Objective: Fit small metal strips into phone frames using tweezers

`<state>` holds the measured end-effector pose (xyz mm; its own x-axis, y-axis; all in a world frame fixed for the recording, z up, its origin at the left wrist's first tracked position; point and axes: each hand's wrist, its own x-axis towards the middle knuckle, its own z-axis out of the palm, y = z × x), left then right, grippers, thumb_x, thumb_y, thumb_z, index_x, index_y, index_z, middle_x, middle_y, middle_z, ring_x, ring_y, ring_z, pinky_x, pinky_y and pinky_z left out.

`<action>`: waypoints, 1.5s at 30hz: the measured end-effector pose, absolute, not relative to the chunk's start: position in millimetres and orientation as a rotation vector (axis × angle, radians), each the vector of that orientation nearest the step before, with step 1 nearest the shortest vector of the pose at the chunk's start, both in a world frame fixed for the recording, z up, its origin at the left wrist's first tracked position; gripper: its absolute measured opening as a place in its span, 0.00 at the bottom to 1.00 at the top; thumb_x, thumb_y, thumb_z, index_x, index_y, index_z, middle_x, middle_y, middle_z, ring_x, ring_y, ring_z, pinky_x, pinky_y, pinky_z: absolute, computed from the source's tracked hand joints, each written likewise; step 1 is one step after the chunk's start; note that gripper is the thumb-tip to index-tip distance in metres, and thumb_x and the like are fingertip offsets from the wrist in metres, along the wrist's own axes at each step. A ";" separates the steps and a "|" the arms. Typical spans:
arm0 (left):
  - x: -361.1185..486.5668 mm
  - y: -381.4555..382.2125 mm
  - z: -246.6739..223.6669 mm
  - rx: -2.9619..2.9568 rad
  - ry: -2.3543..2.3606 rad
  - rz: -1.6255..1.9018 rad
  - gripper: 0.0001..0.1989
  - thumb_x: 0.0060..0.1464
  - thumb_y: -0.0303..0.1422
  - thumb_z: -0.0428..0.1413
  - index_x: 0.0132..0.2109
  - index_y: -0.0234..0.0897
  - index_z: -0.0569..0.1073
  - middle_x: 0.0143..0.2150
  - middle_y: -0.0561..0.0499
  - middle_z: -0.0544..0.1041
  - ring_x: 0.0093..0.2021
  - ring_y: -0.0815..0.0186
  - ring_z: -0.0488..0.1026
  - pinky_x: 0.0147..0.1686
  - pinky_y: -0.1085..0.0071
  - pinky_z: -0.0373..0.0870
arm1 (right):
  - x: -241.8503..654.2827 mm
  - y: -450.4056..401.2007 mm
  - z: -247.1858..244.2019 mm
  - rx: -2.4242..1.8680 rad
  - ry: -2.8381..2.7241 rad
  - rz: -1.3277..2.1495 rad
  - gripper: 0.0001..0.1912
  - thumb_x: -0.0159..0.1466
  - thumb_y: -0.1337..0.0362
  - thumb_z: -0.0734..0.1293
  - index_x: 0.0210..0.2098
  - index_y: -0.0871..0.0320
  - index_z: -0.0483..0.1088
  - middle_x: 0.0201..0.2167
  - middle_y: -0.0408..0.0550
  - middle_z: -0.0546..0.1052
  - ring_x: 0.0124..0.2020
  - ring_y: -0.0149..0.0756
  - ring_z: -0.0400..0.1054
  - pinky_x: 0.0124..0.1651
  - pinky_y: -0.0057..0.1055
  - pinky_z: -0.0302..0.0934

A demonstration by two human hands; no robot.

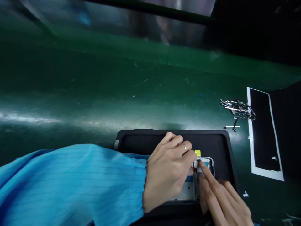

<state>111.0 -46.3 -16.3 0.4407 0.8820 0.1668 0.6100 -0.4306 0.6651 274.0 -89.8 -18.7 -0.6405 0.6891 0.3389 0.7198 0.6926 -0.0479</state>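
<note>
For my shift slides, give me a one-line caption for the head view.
Left hand and right hand at an opened smartphone on a black tray, green tabletop.

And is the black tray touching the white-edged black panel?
Apart: the head view shows a strip of green tabletop between the black tray and the white-edged black panel.

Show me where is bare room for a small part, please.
Free: green tabletop beyond the black tray, left of the thin pieces; also the tray's far-right corner. Crowded: the open device, under the left hand and right hand.
</note>
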 end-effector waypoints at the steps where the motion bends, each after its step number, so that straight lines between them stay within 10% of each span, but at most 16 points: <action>1: 111.0 -46.2 -16.2 2.173 1.247 0.698 0.12 0.55 0.23 0.45 0.25 0.31 0.67 0.27 0.51 0.67 0.28 0.67 0.57 0.33 0.66 0.55 | 274.1 -90.0 -18.5 -1.107 -2.579 -0.126 0.13 0.62 0.77 0.52 0.36 0.71 0.66 0.39 0.64 0.73 0.28 0.34 0.71 0.30 0.29 0.59; 45: 111.1 -47.4 -16.6 2.306 1.273 0.678 0.13 0.54 0.21 0.43 0.25 0.33 0.65 0.27 0.50 0.65 0.28 0.66 0.57 0.33 0.67 0.56 | 268.9 -92.2 -23.0 -1.107 -2.529 -0.212 0.19 0.63 0.73 0.49 0.31 0.67 0.70 0.38 0.61 0.74 0.28 0.32 0.71 0.34 0.29 0.63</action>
<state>111.1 -47.4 -16.6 0.4622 0.8608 0.2129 0.6569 -0.4937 0.5700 268.9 -92.2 -23.0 -0.6227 0.6775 0.3915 0.7332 0.6799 -0.0102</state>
